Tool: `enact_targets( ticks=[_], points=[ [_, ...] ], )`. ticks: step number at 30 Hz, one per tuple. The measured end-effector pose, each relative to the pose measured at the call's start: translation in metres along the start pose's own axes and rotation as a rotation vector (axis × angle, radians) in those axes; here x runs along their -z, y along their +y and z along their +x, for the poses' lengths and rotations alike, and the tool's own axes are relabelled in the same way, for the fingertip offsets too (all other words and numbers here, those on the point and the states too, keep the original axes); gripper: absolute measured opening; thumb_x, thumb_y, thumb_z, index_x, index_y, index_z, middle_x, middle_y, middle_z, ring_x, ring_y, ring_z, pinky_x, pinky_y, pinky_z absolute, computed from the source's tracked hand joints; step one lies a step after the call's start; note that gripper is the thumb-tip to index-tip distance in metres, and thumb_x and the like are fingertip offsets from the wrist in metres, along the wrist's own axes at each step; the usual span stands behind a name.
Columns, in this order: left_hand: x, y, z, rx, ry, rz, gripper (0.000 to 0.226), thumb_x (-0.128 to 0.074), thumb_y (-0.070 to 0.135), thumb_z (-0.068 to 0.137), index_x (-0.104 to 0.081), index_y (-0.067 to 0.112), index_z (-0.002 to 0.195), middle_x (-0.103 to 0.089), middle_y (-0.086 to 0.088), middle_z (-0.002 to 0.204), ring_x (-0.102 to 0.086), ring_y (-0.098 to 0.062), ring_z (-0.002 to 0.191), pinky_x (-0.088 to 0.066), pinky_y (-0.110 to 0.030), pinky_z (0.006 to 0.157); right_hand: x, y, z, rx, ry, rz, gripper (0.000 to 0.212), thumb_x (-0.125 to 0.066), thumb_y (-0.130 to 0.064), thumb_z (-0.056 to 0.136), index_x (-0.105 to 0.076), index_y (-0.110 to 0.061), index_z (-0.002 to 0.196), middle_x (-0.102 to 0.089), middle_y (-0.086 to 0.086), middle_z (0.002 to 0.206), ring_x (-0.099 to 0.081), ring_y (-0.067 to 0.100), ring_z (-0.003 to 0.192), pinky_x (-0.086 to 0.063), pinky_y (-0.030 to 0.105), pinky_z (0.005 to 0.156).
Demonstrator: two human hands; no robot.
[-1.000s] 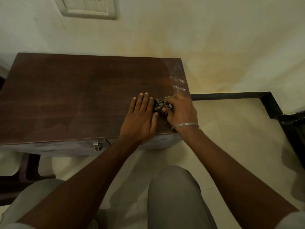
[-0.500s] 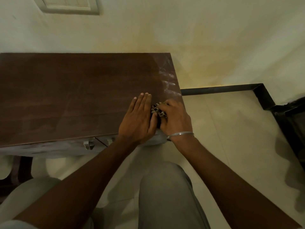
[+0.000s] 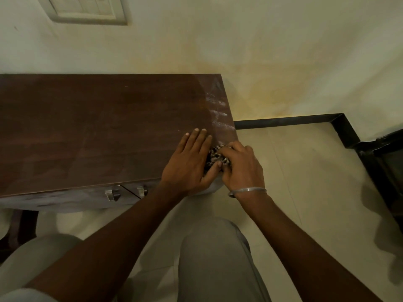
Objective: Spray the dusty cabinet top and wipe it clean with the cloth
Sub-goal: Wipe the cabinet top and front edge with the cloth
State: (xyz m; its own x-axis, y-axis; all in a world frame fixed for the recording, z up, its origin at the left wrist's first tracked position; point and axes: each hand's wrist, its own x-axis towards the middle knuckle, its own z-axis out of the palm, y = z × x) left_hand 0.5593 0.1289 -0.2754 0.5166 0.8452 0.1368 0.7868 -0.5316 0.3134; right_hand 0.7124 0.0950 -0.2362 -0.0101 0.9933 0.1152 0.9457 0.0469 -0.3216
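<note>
- Cloth (image 3: 218, 156): spotted, soft fabric, crumpled into a small wad. It is lying at the right front corner of the cabinet top, wedged between your two hands.
- Right hand (image 3: 241, 168): you are curling its fingers over the wad, gripping it and pressing it onto the wood.
- Left hand (image 3: 189, 162): you are laying it flat on the top, fingers straight and holding nothing. Its thumb is touching the cloth's edge.
- Cabinet top (image 3: 98, 131): dark brown wood-grain board, flat and rectangular, with a faint sheen.
- Streaky patch (image 3: 218, 114): pale smears are showing along the right edge, beyond your fingertips.
- Step in hand, by judgement: you are wiping the near right corner. The spraying seems done, and no spray bottle is showing.
- Next move, by judgement: you are needing to push the wad toward the far smears with firm, even pressure, without letting it slide off the edge.
- Drawer handles (image 3: 112, 194): two small metal pulls below the front edge.
- Bangle (image 3: 248, 190): thin metal ring on your right wrist.
- Floor (image 3: 294, 171): pale, smooth tiles.
</note>
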Motion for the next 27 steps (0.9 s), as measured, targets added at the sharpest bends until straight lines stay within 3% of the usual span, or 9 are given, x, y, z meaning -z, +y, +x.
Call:
enact_targets(
  ticks=[7, 11, 17, 24, 27],
  points=[
    [-0.004, 0.008, 0.012, 0.042, -0.008, -0.011, 0.085, -0.016, 0.064, 0.097, -0.029, 0.002, 0.154, -0.024, -0.016, 0.163, -0.014, -0.025, 0.154, -0.008, -0.041, 0.127, 0.000, 0.011, 0.022, -0.080, 0.012, -0.021, 0.033, -0.067, -0.020, 0.081, -0.065, -0.025, 0.114, -0.058, 0.001, 0.116, -0.048, 0.025, 0.102, -0.050, 0.037, 0.076],
    [-0.003, 0.007, 0.016, 0.079, -0.025, 0.017, 0.090, -0.011, 0.068, 0.096, -0.026, 0.002, 0.155, -0.019, -0.016, 0.165, -0.010, -0.024, 0.155, -0.004, -0.041, 0.127, 0.002, 0.012, 0.026, -0.086, 0.009, 0.020, 0.036, -0.067, -0.018, 0.082, -0.065, -0.023, 0.117, -0.057, 0.002, 0.119, -0.047, 0.024, 0.104, -0.049, 0.035, 0.078],
    [-0.003, 0.011, 0.020, 0.078, -0.091, 0.056, 0.107, 0.002, 0.079, 0.087, -0.016, 0.000, 0.157, -0.009, -0.018, 0.166, -0.002, -0.026, 0.155, -0.002, -0.045, 0.127, 0.000, 0.027, 0.002, -0.071, 0.023, 0.031, 0.031, -0.065, -0.007, 0.079, -0.066, -0.021, 0.106, -0.058, 0.001, 0.116, -0.048, 0.022, 0.102, -0.049, 0.031, 0.071],
    [-0.006, 0.013, 0.035, 0.146, -0.042, -0.018, 0.096, -0.004, 0.072, 0.092, -0.021, 0.003, 0.157, -0.015, -0.015, 0.166, -0.006, -0.023, 0.155, -0.003, -0.044, 0.127, -0.002, 0.022, 0.042, -0.090, 0.035, 0.034, 0.031, -0.066, -0.017, 0.083, -0.065, -0.024, 0.113, -0.057, 0.000, 0.114, -0.046, 0.023, 0.102, -0.042, 0.028, 0.069],
    [-0.005, 0.010, 0.038, 0.165, -0.055, 0.016, 0.101, 0.003, 0.076, 0.089, -0.019, 0.006, 0.158, -0.012, -0.012, 0.167, -0.003, -0.021, 0.155, 0.000, -0.049, 0.125, -0.004, 0.023, 0.043, -0.085, 0.030, 0.024, 0.032, -0.065, -0.018, 0.084, -0.064, -0.026, 0.115, -0.057, -0.001, 0.115, -0.045, 0.021, 0.102, -0.040, 0.027, 0.069]
  ],
)
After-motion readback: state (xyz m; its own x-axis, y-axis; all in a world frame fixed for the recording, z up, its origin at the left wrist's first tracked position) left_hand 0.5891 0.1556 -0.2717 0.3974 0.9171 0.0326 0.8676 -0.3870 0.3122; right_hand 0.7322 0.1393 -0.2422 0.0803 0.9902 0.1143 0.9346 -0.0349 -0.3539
